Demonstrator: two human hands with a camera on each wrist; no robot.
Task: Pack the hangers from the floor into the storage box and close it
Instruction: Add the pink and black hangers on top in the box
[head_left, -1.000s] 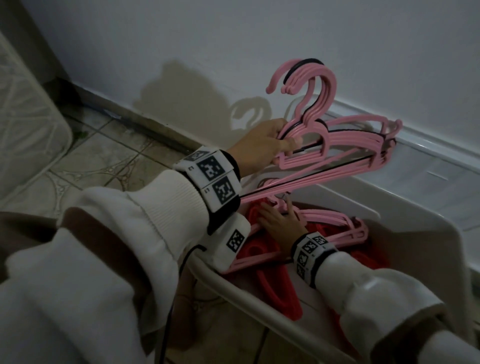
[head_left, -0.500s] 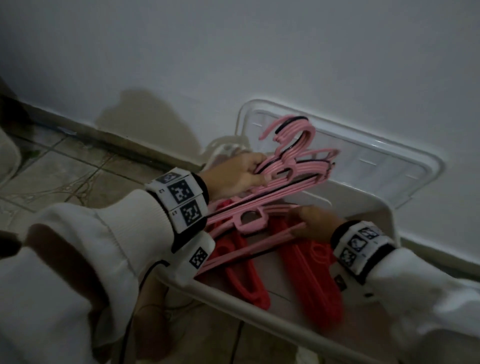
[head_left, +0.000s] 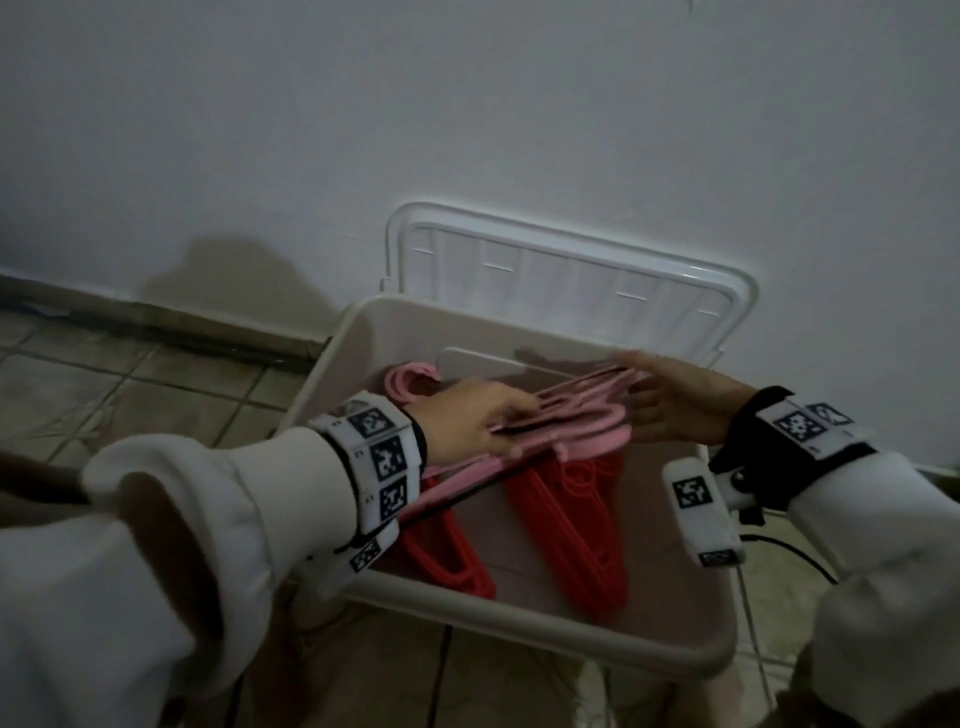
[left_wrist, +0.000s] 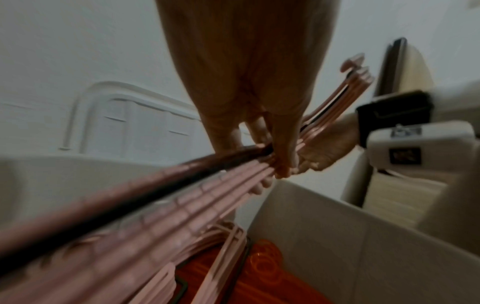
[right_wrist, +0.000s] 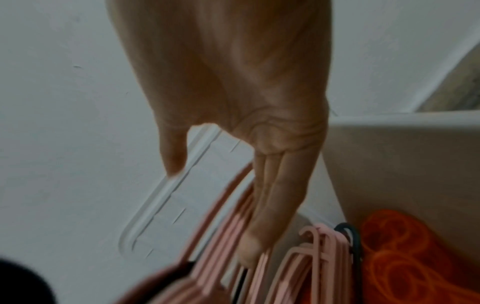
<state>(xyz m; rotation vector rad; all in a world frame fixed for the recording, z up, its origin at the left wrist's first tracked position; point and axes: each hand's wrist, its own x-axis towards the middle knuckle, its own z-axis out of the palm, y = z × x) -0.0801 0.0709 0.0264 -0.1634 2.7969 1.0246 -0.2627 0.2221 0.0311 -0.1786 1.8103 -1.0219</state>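
My left hand (head_left: 470, 418) grips the pink hangers (head_left: 582, 410) and my flat-fingered right hand (head_left: 675, 405) steadies them over red hangers (head_left: 566, 514) inside the storage box (head_left: 545, 642) (lid (head_left: 561, 275) unclosed).

Right hand (right_wrist: 233, 92), straight fingers (right_wrist: 272, 195) against pink hangers (right_wrist: 228, 246), beside orange hangers (right_wrist: 405, 257).
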